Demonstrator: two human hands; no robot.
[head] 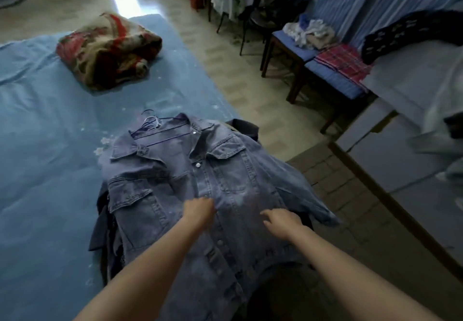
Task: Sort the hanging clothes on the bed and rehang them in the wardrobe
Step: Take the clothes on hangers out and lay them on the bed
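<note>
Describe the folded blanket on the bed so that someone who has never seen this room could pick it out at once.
Start at the bed with the light blue cover, which fills the left side of the view. At its far end, beyond the faded blue denim jacket under both hands, lies a thick folded blanket in red and beige. It is the only red, patterned thing on the bed.

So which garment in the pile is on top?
The denim jacket, spread face up over the darker clothes, both hands on its front.
</note>
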